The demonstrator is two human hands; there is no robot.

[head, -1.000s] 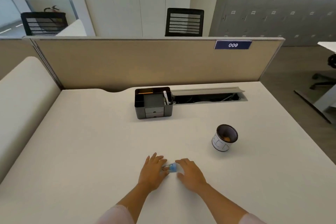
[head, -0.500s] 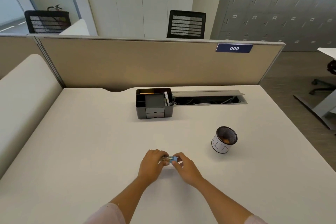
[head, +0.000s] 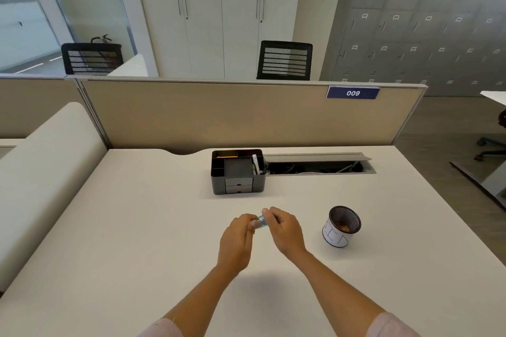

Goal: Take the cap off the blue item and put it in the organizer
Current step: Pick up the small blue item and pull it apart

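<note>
In the head view, the left hand point(head: 237, 238) and right hand point(head: 284, 230) both pinch the small blue item point(head: 261, 221), held above the desk point(head: 137, 227), nearer the person than the black organizer point(head: 237, 172). A mesh cup point(head: 342, 226) stands to the organizer's right, nearer the person.

A black organizer point(head: 237, 172) is seen at twelve o'clock on the cream desk point(head: 137, 227); a translucent blue item point(head: 262, 221) is shown centrally; a black-mesh, white-labelled cup point(head: 341, 226) is seen at three o'clock.

Both hands, left hand point(head: 236, 241) and right hand point(head: 284, 230), are gripping the blue item point(head: 261, 221) above the desk point(head: 137, 227), organizer point(head: 237, 171) beyond.
</note>
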